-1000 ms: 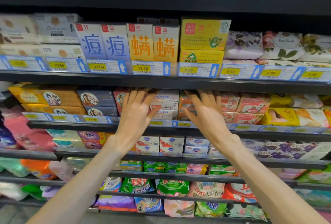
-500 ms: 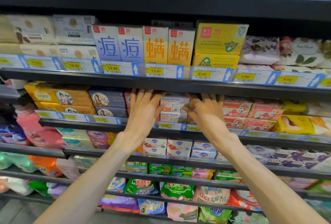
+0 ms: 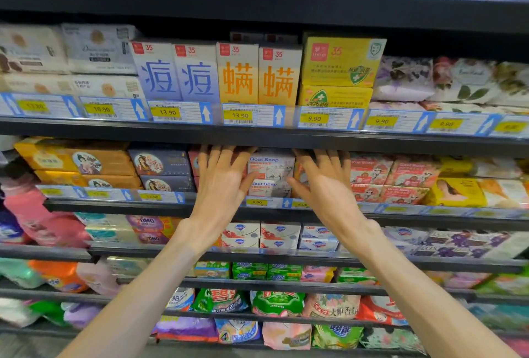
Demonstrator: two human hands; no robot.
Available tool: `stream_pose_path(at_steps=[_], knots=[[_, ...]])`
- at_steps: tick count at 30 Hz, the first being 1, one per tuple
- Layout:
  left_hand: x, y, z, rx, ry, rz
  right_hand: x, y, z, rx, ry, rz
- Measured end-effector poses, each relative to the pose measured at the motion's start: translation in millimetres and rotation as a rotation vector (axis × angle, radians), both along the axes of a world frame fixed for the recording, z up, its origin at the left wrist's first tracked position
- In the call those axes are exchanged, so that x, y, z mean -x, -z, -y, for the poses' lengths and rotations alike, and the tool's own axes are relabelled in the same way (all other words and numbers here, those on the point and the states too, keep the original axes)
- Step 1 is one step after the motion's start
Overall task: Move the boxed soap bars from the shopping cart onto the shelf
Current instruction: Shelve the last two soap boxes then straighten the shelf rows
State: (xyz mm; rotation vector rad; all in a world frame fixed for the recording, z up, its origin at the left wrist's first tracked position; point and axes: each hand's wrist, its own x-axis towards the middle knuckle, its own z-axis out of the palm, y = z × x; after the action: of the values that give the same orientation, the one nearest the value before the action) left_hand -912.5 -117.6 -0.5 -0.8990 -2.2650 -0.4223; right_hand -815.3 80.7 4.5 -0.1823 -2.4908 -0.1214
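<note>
1. Left hand (image 3: 221, 186) spread, fingers straight, reaching into the black metal shelf (image 3: 120, 206).
2. Right hand (image 3: 326, 186) likewise spread, holding nothing.
3. Two stacked white-and-pink cardboard Goat Soap boxes (image 3: 270, 175) sit on the shelf between both hands.

Goat Soap boxes (image 3: 270, 175) stacked on shelf (image 3: 120, 206)

You have two hands up at the shelf, the left hand (image 3: 221, 186) and the right hand (image 3: 325, 188). Between them sit two white Goat Soap boxes (image 3: 270, 167), stacked. On the shelf above stand two blue-character boxes (image 3: 176, 77) and two orange-character boxes (image 3: 257, 78).
</note>
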Motion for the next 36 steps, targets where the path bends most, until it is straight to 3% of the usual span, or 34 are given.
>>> stream_pose_path(at_steps=[6, 13, 19, 22, 29, 36], knots=[[-50, 20, -19, -0.096, 0.334, -0.016, -60, 34, -14, 0.035, -0.153, -0.051], [-106, 55, -83, 0.028, 0.539, 0.101, -127, 68, -72, 0.105, 0.068, 0.050], [-128, 54, -149, 0.144, 0.444, 0.105, -153, 60, -140, 0.060, 0.174, 0.076], [-131, 53, -172, 0.111, 0.342, 0.139, -156, 58, -160, 0.022, 0.153, 0.098], [-144, 57, -188, 0.142, 0.138, 0.167, -159, 61, -179, -0.028, 0.064, 0.183], [-147, 58, -190, 0.132, 0.112, 0.201, -155, 56, -182, -0.020, 0.031, 0.210]])
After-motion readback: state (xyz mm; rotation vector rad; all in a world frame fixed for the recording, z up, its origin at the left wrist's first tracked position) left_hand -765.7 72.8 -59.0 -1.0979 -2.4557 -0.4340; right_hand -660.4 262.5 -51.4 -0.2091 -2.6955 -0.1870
